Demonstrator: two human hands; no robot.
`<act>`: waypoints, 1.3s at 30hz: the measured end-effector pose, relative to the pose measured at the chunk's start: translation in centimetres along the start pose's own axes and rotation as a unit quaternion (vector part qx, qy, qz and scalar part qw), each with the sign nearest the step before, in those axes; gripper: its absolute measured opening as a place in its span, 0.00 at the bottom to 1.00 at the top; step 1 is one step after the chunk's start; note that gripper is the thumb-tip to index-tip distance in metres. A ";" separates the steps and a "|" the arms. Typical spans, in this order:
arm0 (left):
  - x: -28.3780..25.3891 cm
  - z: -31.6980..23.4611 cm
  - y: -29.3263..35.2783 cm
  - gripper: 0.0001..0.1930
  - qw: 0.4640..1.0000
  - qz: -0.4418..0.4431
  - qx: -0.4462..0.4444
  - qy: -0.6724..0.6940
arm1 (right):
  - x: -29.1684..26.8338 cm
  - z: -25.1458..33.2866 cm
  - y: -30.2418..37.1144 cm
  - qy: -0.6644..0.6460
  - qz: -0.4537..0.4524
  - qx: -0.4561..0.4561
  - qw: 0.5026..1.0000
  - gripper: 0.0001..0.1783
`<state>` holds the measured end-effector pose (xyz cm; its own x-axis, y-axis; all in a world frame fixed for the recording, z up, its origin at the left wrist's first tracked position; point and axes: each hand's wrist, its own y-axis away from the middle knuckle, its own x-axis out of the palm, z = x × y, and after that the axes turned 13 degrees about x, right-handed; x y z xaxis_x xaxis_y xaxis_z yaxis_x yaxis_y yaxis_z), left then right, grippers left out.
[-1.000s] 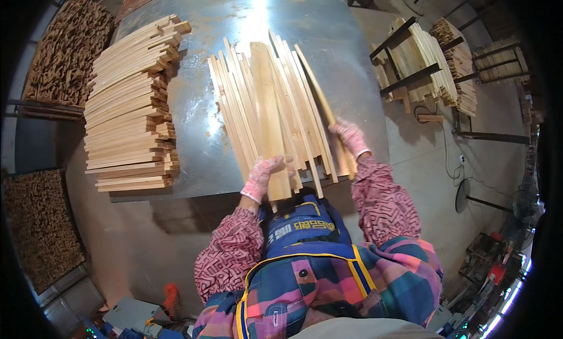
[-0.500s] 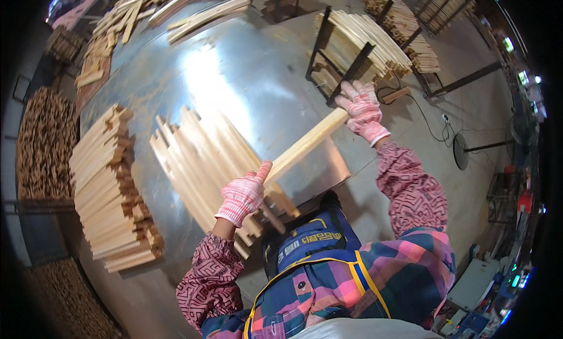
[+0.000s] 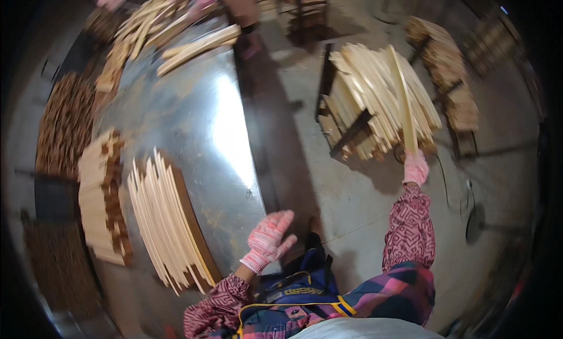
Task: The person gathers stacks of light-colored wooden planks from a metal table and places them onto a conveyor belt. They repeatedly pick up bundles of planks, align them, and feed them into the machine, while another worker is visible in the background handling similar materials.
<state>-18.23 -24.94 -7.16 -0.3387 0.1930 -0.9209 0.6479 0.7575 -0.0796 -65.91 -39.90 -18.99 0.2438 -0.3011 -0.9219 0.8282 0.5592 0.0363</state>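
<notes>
Gloved hands: two, left hand [image 3: 268,240], right hand [image 3: 416,168] | wooden slat held [image 3: 403,101]: one | slat stacks on metal tabletop [image 3: 199,122]: two, fanned stack [image 3: 167,222], squared stack [image 3: 99,198] | slat rack [image 3: 363,104]: one

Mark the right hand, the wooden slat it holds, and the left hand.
right hand [image 3: 416,168], head view, on the back of the glove.
wooden slat [image 3: 402,99], head view, mid-length of the strip.
left hand [image 3: 268,238], head view, middle of the glove.
</notes>
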 end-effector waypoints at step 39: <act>-8.1 26.8 53.0 0.30 0.695 -0.501 -0.502 0.115 | 13.7 26.1 58.3 -0.102 0.548 -0.241 0.795 0.24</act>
<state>37.17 -3.06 -14.17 -0.4523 -0.7383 -0.5003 -0.7561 0.6149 -0.2239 -1.13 -31.61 -19.45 0.8025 0.4788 -0.3560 -0.2148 0.7885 0.5763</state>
